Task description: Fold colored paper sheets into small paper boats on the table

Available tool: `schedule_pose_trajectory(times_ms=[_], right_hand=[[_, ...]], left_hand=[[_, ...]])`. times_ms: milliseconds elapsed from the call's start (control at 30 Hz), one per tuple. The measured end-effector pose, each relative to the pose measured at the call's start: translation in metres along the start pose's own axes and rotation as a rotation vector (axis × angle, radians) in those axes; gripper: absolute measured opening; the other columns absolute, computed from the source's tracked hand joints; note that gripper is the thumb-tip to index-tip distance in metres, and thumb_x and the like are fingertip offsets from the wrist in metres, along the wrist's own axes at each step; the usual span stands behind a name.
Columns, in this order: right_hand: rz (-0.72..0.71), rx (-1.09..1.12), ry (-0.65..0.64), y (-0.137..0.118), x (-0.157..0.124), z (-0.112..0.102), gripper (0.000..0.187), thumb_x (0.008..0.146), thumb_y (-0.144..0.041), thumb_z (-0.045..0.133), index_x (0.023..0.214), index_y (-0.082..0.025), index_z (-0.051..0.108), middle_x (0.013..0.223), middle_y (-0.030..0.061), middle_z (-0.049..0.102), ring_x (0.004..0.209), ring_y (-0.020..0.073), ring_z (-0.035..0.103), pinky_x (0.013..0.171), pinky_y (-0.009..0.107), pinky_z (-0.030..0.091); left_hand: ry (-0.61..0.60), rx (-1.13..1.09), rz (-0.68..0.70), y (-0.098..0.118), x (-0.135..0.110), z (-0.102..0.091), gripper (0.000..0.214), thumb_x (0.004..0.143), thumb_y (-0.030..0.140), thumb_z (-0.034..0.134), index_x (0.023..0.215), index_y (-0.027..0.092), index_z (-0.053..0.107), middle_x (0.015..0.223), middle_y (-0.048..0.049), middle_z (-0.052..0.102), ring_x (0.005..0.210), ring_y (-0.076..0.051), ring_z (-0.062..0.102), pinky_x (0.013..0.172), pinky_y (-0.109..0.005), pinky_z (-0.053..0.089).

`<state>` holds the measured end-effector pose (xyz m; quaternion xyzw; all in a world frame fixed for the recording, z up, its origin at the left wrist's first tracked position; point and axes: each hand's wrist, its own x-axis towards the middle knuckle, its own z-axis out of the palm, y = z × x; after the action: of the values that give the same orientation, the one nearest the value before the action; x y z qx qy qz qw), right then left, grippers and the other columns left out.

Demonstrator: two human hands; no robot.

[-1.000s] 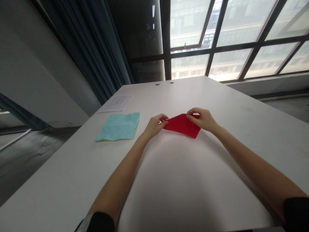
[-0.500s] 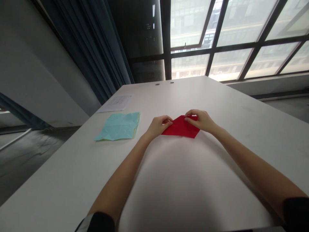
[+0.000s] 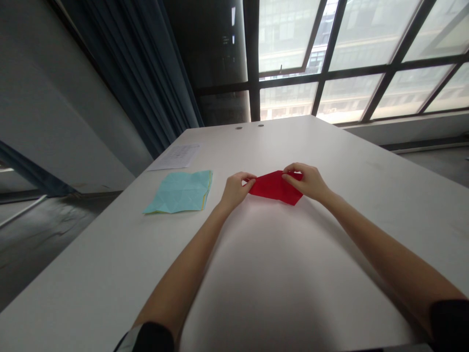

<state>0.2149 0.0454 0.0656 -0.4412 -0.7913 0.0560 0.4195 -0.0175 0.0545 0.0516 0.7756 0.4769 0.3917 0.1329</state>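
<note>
A folded sheet of red paper is stretched between my two hands over the white table. My left hand pinches its left corner between thumb and fingers. With thumb and fingertips, my right hand grips the upper edge near the right end. Part of the paper's right side is hidden behind that hand. The lower right corner of the paper points down toward me.
Creased light blue paper with a yellow edge showing lies left of my left hand. Farther back on the table is a white printed sheet. A blue curtain and windows stand beyond.
The red paper has risen slightly, and its left end now tapers to the corner in my left hand. That hand has shifted a little left and up.
</note>
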Motion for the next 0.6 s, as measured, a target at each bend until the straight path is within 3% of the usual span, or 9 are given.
schedule_pose_trajectory(times_ms=[267,600], right_hand=[[-0.013,0.022,0.001,-0.003,-0.001,0.003,0.008,0.076,-0.024,0.053,0.079,-0.021,0.06,0.079,0.0019,0.066,0.072,0.0169,0.06,0.067,0.03,0.046],[-0.028,0.02,0.049,-0.008,-0.002,0.007,0.008,0.076,-0.023,0.052,0.079,-0.022,0.059,0.08,0.0024,0.066,0.071,0.0173,0.06,0.067,0.031,0.047]], left_hand=[[-0.177,-0.032,0.086,0.009,-0.005,0.008,0.022,0.08,0.02,0.05,0.093,0.022,0.068,0.094,-0.002,0.069,0.088,-0.017,0.062,0.082,-0.03,0.046],[-0.095,-0.199,0.007,0.031,-0.01,0.015,0.021,0.081,0.033,0.051,0.086,0.017,0.064,0.082,-0.0033,0.068,0.076,-0.015,0.063,0.073,-0.027,0.049]])
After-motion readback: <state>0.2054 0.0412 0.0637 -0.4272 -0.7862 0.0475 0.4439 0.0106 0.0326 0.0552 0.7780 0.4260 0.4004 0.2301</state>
